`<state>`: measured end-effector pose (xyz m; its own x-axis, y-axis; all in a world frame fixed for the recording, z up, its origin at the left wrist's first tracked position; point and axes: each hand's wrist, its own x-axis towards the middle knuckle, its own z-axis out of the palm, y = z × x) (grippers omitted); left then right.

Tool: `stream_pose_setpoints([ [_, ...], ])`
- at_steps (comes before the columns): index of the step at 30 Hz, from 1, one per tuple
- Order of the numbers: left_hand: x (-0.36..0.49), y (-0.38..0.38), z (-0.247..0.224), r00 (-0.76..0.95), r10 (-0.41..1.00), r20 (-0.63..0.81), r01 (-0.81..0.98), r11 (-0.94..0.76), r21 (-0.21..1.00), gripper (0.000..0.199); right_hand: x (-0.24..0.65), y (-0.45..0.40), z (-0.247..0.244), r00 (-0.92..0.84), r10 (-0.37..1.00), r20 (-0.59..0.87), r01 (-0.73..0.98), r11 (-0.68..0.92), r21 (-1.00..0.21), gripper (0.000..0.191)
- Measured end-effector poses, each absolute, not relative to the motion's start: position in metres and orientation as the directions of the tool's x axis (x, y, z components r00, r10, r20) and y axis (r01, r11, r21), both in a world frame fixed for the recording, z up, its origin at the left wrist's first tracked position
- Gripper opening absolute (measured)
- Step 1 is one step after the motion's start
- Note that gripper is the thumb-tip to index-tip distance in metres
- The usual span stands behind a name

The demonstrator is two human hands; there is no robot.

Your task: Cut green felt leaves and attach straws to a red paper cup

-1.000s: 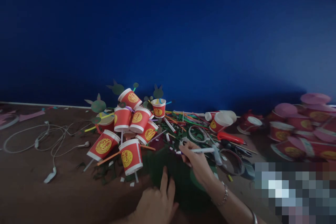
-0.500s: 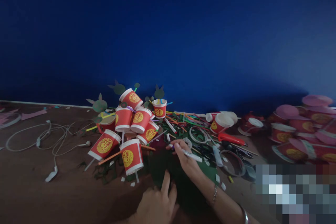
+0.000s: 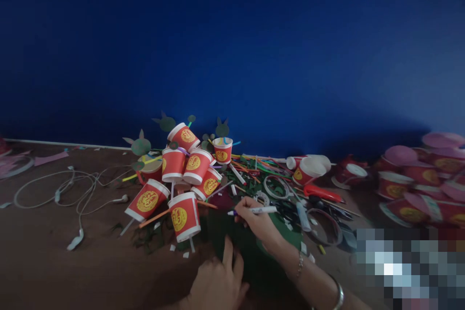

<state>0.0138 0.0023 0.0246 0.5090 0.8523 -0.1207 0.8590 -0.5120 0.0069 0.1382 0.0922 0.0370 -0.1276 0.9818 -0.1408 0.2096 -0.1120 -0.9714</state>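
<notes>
My right hand (image 3: 254,223) pinches a white marker pen (image 3: 263,210), its dark tip pointing left just over a dark green sheet (image 3: 265,271). I cannot tell whether the tip touches it. My left hand (image 3: 220,276) rests on the near left part of the same sheet, index finger stretched forward and the others partly bent. A dark red piece (image 3: 221,200) lies at the sheet's far edge. Left of the sheet, red paper cups (image 3: 184,218) with gold emblems and straws are heaped together. Green rabbit-shaped heads (image 3: 141,146) stick up from some of them.
Behind the sheet lie loose coloured straws (image 3: 250,167), tape rings (image 3: 276,187), a red-handled tool (image 3: 321,192) and a glue tube (image 3: 303,216). Earphones (image 3: 76,240) with a tangled white cord are at the left. More cups with pink discs (image 3: 401,155) stand right. A blue wall (image 3: 232,48) closes the back.
The marker has swung to nearly level, and its tip has shifted slightly left and nearer to me. My left hand stays almost in place. The whole view has shifted a little.
</notes>
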Motion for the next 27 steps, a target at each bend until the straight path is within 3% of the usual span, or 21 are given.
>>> stream_pose_setpoints([
  [4,0.013,0.002,0.028,0.466,0.877,-0.113,0.883,-0.47,-0.004,0.053,0.134,0.097,0.028,-0.103,0.994,-0.039,0.258,-0.011,-0.966,0.019],
  [10,0.014,0.001,0.027,0.477,0.874,-0.088,0.876,-0.482,-0.036,0.054,0.134,0.097,0.021,-0.085,0.996,0.001,0.299,0.026,-0.954,0.027],
  [16,0.015,0.003,0.024,0.497,0.861,-0.112,0.865,-0.502,-0.023,0.06,0.137,0.097,0.013,-0.056,0.996,0.065,0.452,0.083,-0.888,0.02],
  [27,0.014,0.003,0.021,0.511,0.857,-0.075,0.858,-0.514,-0.026,0.059,0.134,0.095,0.017,-0.102,0.992,0.069,0.506,0.111,-0.856,0.02],
])
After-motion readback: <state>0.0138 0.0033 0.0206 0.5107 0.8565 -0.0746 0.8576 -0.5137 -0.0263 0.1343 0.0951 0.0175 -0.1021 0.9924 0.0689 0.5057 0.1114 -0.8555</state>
